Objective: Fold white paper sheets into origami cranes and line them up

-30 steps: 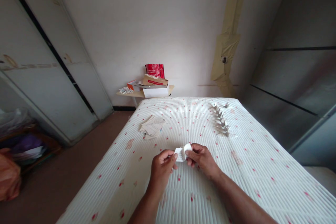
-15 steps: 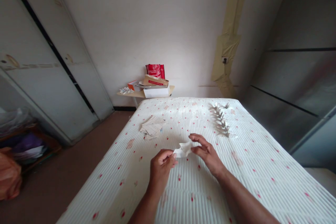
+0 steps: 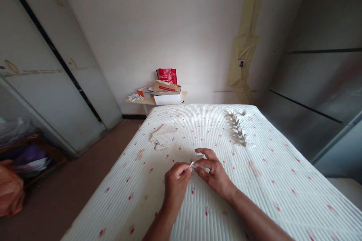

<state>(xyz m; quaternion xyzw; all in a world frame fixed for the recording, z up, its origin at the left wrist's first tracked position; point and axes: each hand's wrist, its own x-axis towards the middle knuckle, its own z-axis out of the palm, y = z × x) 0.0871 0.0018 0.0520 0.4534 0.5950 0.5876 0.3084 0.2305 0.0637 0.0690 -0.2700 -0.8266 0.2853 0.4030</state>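
Note:
A small piece of white paper (image 3: 192, 164) is between my two hands, mostly covered by fingers. My left hand (image 3: 177, 177) pinches its left side between thumb and fingertips. From the right, my right hand (image 3: 212, 169) has thumb and index finger closed on the paper, with another finger raised above. Both hands are over the striped bedspread (image 3: 209, 196) with red spots. Beyond them to the left lies a loose pile of printed paper pieces (image 3: 164, 136). Several folded paper figures (image 3: 238, 130) stand in a line to the right.
Behind the bed's far edge, a small table (image 3: 145, 101) holds a white box (image 3: 168, 99), a red bag (image 3: 167, 76) and small white pieces. Cabinets stand left and right. A box of bags sits on the floor at left.
My right hand has moved left, close to my left hand. The paper, spread open before, now shows only as a small folded bit between the fingers.

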